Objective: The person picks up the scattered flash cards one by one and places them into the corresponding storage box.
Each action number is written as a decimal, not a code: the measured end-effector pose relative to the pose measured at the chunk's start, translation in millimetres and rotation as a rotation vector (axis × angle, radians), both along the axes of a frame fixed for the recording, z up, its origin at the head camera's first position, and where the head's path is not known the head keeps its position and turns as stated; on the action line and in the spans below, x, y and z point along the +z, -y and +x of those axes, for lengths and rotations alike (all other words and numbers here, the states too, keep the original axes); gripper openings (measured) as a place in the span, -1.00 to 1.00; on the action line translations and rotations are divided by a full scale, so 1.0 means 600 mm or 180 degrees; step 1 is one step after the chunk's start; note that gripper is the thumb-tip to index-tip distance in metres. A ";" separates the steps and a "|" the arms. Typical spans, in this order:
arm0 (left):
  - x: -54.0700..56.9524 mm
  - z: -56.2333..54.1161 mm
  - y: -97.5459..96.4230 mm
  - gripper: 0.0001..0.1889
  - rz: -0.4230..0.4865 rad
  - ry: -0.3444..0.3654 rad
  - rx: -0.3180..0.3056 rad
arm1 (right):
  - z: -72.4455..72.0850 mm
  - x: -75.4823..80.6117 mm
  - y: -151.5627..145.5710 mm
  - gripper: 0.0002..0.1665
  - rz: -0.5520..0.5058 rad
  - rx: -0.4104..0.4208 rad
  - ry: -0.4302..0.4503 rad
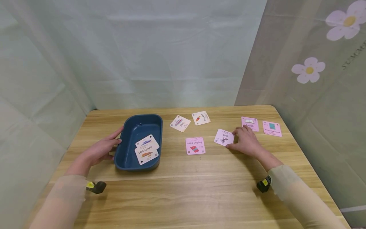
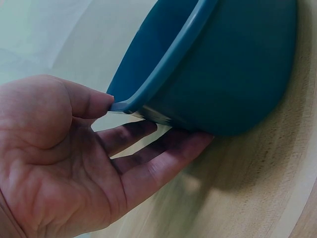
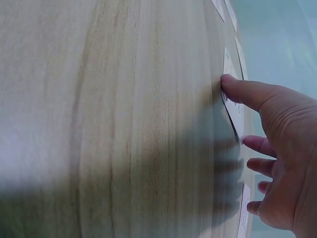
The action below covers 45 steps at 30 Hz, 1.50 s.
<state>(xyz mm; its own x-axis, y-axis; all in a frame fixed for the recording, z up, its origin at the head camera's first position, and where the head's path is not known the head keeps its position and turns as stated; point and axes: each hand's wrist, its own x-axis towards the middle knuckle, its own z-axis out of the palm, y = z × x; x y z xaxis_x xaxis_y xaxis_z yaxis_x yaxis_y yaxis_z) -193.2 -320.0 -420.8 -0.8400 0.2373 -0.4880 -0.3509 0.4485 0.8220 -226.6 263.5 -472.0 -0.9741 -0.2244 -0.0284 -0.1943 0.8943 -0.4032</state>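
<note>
My left hand (image 1: 104,146) holds the left side of a blue plastic tub (image 1: 118,156); in the left wrist view the thumb is at its rim and the other fingers lie against the outer wall. Inside the tub are a "lifeboat" card (image 1: 147,156) and another boat card (image 1: 145,141), partly overlapped. On the right, my right hand (image 1: 246,141) pinches a white "ant" card (image 1: 224,137) by its edges, thumb at one corner and a finger at another. The right wrist view shows this card (image 3: 234,111) edge-on between thumb and forefinger.
A "ship" card (image 1: 180,123) and a "rocket" card (image 1: 201,118) lie towards the back. A pink "English book" card (image 1: 195,146) is left of the ant card. Beyond the right hand lie a pink "book" card (image 1: 249,122) and another pink card (image 1: 272,128). Curtains surround the wooden table (image 1: 183,197).
</note>
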 end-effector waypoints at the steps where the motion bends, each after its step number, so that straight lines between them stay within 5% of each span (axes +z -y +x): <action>1: 0.000 0.000 0.000 -0.31 0.0002 -0.0001 -0.0004 | 0.000 0.000 0.000 -0.13 -0.0028 -0.0015 0.0003; 45: 0.000 0.000 0.000 -0.32 -0.0050 0.0023 -0.0001 | 0.003 -0.003 0.012 0.02 -0.0641 -0.0223 0.0124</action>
